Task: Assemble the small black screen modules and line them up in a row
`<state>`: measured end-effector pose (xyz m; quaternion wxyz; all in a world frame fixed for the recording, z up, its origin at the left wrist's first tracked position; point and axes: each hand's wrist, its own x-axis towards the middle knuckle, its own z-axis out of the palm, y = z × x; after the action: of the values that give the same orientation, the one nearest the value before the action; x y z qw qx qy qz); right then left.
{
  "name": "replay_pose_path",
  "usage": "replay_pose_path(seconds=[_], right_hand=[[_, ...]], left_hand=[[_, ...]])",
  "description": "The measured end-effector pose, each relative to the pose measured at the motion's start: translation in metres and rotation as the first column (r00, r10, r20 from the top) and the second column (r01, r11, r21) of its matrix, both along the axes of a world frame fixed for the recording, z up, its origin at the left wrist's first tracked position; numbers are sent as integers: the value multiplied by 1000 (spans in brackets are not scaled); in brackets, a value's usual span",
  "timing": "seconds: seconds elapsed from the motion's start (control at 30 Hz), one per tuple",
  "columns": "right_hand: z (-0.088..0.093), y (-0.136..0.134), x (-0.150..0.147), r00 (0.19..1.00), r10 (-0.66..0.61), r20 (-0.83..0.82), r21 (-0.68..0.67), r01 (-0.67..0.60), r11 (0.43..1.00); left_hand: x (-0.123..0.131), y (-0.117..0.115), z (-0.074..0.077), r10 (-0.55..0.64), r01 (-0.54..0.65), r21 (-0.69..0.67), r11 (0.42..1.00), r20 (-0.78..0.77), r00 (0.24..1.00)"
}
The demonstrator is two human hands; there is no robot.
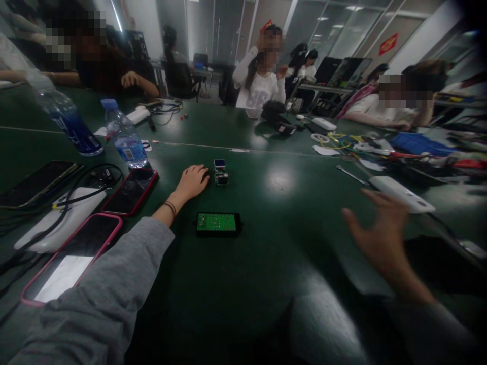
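Note:
My left hand (192, 182) lies palm down on the green table, fingers stretched out, with a dark patch under the fingertips that I cannot make out. Just right of those fingertips stands a small electronic module (220, 172) with a little dark screen, apart from the hand. Nearer to me is a black case (239, 223) with a green circuit board (216, 222) in it; neither hand touches it. My right hand (382, 238), smeared by motion, is raised over the right side of the table. Its thumb and fingers are spread, and nothing shows in them.
At left are phones (131, 191), a white power bank (57, 220), black cables and two bottles (127, 139). To the right lie a white power strip (401, 194), a wrench (352, 175), coloured wires and a blue tray (420, 145). Other people sit across the table.

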<state>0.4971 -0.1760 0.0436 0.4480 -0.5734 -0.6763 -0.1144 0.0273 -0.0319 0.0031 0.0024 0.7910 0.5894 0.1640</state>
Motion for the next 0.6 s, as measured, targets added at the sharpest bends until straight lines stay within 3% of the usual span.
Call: replay_pose_path(seconds=[0.07,0.13,0.27,0.4,0.6], right_hand=[[-4,26,-53,969,233,83,-78,-227,971],[-13,52,-114,903,423,74,-188,-404,895],[-30,95,-206,816,560,141,-302,-503,810],[-34,118,-228,738,648,190,-359,-562,745],[-36,120,-219,794,608,-3,-305,-580,755]], left_hand=[[0,0,0,2,-2,-7,1000,-8,1000],[1,0,1,11,-11,-8,1000,-18,1000],[3,0,0,27,-27,-4,1000,-23,999],[4,0,1,29,-29,-5,1000,-20,999],[5,-3,4,24,-24,11,1000,-24,999]])
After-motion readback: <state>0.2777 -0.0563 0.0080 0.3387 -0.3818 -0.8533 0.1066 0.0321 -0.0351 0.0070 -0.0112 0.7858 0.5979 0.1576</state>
